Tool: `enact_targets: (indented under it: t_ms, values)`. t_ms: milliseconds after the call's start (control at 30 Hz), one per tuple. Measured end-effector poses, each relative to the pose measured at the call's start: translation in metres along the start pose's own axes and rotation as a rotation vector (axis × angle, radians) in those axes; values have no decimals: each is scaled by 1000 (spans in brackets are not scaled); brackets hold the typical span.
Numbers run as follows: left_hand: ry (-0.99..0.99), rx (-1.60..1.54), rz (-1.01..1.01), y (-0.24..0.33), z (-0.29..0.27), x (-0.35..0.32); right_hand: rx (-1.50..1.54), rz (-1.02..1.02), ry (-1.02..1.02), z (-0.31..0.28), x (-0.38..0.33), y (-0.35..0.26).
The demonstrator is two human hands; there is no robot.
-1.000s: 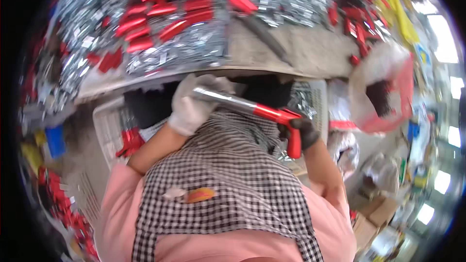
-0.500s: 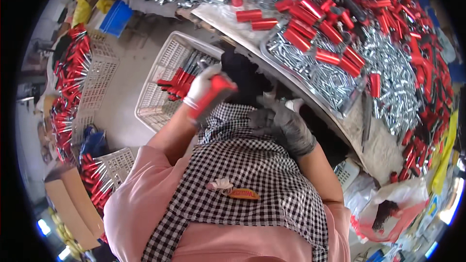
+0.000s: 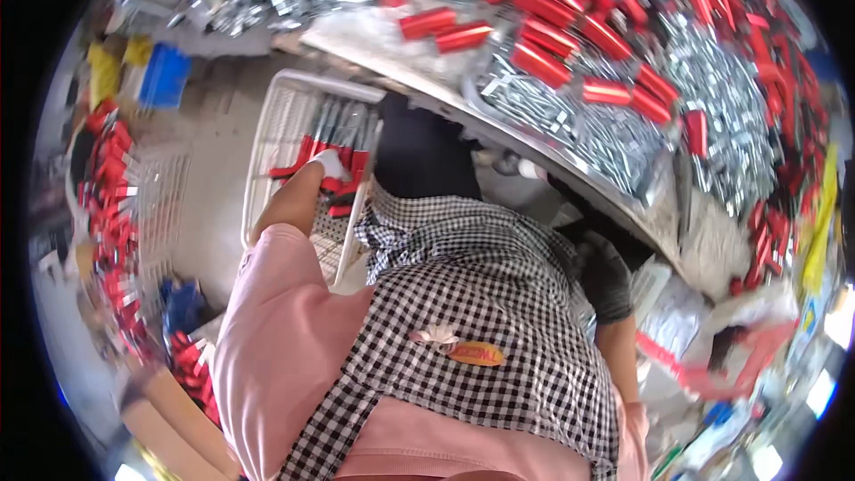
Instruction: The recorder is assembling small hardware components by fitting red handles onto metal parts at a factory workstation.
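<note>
My left hand [image 3: 329, 164], in a white glove, is down inside a white plastic basket [image 3: 263, 156]. Its fingers are partly hidden and look closed on a red-handled tool [image 3: 335, 185]. Around it in the basket lie several similar tools [image 3: 346, 129] with red handles and silver shafts, side by side. My right hand [image 3: 604, 278], in a dark grey glove, hangs beside my checked apron, below the edge of the workbench. Motion blur and shadow hide its fingers, and I see nothing held in it.
On the workbench [image 3: 374, 40] are red tubes [image 3: 545, 62], a metal tray of silver pins [image 3: 570, 129] and heaps of metal parts. More baskets of red-handled tools [image 3: 111, 187] stand at the left. A blue bin [image 3: 165, 76] is behind, a plastic bag [image 3: 739, 338] at the right.
My left hand has gone from above my lap into the basket with the red-handled tool. My right hand has moved away to the right and down. The view has shifted.
</note>
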State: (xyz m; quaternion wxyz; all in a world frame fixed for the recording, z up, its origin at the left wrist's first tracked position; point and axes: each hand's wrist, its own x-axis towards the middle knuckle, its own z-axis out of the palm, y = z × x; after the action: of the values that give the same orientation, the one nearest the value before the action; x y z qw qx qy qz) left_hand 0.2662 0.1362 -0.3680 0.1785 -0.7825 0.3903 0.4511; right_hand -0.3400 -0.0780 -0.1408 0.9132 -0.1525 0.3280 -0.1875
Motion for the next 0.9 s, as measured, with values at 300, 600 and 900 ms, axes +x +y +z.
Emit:
enact_targets:
  t_ms: [300,600,900]
  values:
    - [282,46,-24,-27,109,14,200,-492,377,-149,-99,17]
    - [1066,-443,11,47,-22,-84,54,-221,1218,-275,-71,123]
    - [1556,-248,853,299,-148,-297,-1548,-1252,599,44,-60,-87]
